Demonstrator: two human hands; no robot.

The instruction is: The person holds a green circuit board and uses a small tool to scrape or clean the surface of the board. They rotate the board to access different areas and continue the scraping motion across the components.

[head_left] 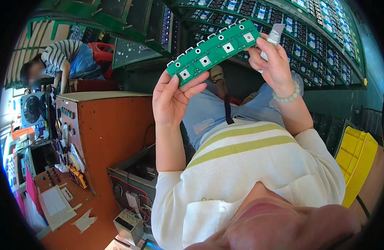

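Observation:
A long green circuit board (215,52) is held up in front of me, slanting upward to the right. Metal loops line its far edge, and several white squares with dark centres run along its face. My left hand (172,98) grips the lower left end, thumb on top and fingers beneath. At the other end, my right hand (275,64) pinches the board's corner. That same hand also holds a thin, white-wrapped tool (274,37) with a flat greyish tip; its exact kind is unclear.
Green racks (308,39) full of boards with blue and white parts stand beyond my hands. A brown wooden cabinet (117,125) is at left, near a bench with a yellow multimeter (78,178). Another person (69,58) bends over at far left. A yellow bin (353,160) stands at right.

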